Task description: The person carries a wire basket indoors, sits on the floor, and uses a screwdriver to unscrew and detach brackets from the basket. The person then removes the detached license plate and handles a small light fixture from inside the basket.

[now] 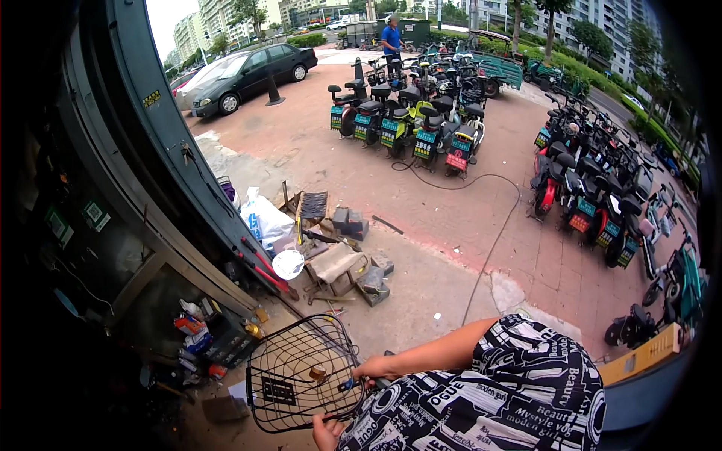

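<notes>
- The black wire basket [301, 353] is in front of the person, low in the view, close to both hands.
- The left grip [327, 434], a bare hand, seems to be closed on the lower edge of the basket.
- The right grip [374, 368] is at the basket's right side, its fingers bent near a small blue part [347, 384]; I cannot tell if they are clamped on it or apart.
- A small brown object [317, 373] appears among the wires; whether it is inside or behind them is not clear.
- As I judge, the handling of the basket is in progress: it is in place between the hands, but no finished fastening can be confirmed.
- The patterned garment [466, 398] and the fingers hide the near side, so how much work is left remains uncertain.
</notes>
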The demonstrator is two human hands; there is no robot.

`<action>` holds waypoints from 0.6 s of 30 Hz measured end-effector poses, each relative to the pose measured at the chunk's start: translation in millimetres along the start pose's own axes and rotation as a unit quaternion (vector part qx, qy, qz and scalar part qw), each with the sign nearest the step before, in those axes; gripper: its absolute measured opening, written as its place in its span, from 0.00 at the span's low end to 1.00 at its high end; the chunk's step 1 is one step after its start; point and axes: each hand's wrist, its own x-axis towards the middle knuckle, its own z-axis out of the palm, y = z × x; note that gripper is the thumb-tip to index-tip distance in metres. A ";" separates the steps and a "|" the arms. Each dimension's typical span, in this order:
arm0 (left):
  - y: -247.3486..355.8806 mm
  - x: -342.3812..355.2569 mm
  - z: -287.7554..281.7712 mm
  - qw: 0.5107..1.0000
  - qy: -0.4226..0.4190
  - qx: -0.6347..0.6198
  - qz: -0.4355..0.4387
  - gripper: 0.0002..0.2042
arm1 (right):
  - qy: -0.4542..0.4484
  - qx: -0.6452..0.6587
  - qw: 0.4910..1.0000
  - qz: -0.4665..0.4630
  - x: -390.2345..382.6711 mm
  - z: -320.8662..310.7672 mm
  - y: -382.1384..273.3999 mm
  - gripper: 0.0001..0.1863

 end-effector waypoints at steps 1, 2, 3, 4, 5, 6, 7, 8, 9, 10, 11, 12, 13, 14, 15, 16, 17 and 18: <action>3.8 -1.7 5.8 1.000 0.002 -0.019 -0.009 0.14 | -0.006 -0.006 1.000 0.001 -1.8 -1.5 -1.0 0.13; 5.9 -3.3 10.6 0.999 0.009 -0.033 -0.012 0.14 | -0.014 -0.012 1.000 0.002 -2.8 -1.4 -1.0 0.13; 7.6 -5.5 13.9 0.999 0.015 -0.039 -0.015 0.14 | -0.015 -0.013 1.000 0.003 0.1 -1.2 1.3 0.13; 8.1 -6.8 15.6 0.999 0.020 -0.044 -0.017 0.14 | -0.017 -0.013 1.000 0.005 5.7 -1.4 4.7 0.12; 8.9 -7.2 17.4 0.998 0.025 -0.048 -0.019 0.13 | -0.019 -0.014 1.000 0.006 5.8 -0.6 4.4 0.12; 9.0 -8.6 18.1 0.998 0.028 -0.050 -0.020 0.13 | -0.020 -0.014 1.000 0.007 5.1 -0.5 4.5 0.12; 10.0 -9.0 19.6 0.998 0.030 -0.052 -0.021 0.13 | -0.019 -0.014 1.000 0.005 3.8 -0.6 4.5 0.13; 10.3 -9.6 21.6 0.998 0.032 -0.055 -0.023 0.13 | -0.018 -0.014 1.000 0.002 2.0 -0.7 3.6 0.13; 11.5 -9.6 22.9 0.997 0.036 -0.056 -0.024 0.13 | -0.018 -0.013 1.000 0.002 2.0 -1.0 3.8 0.13; 12.4 -10.0 24.1 0.997 0.037 -0.059 -0.026 0.13 | -0.017 -0.012 1.000 -0.001 2.0 -1.4 4.0 0.13; 13.1 -10.0 25.3 0.997 0.041 -0.060 -0.027 0.13 | -0.016 -0.010 1.000 -0.004 1.7 -1.6 5.0 0.13; 14.1 -10.6 26.4 0.997 0.044 -0.061 -0.027 0.12 | -0.016 -0.008 1.000 -0.004 1.9 -1.8 6.0 0.13; 15.6 -11.2 27.9 0.996 0.046 -0.063 -0.030 0.12 | -0.009 -0.013 1.000 -0.005 2.6 -2.1 7.2 0.13; 16.6 -10.3 29.1 0.996 0.049 -0.065 -0.029 0.12 | -0.001 -0.019 1.000 -0.007 2.2 -2.4 6.7 0.13; 18.1 -11.3 30.8 0.996 0.051 -0.067 -0.030 0.12 | 0.000 -0.018 1.000 -0.008 1.5 -2.9 6.0 0.13; 19.0 -12.0 31.7 0.996 0.053 -0.069 -0.031 0.12 | 0.000 -0.017 1.000 -0.005 0.3 -3.4 5.0 0.13; 20.1 -11.9 32.9 0.996 0.054 -0.070 -0.032 0.12 | 0.000 -0.016 1.000 -0.003 -1.4 -3.2 3.9 0.13; 21.0 -12.2 33.5 0.995 0.057 -0.072 -0.032 0.12 | 0.001 -0.016 1.000 -0.003 -3.1 -3.0 3.0 0.13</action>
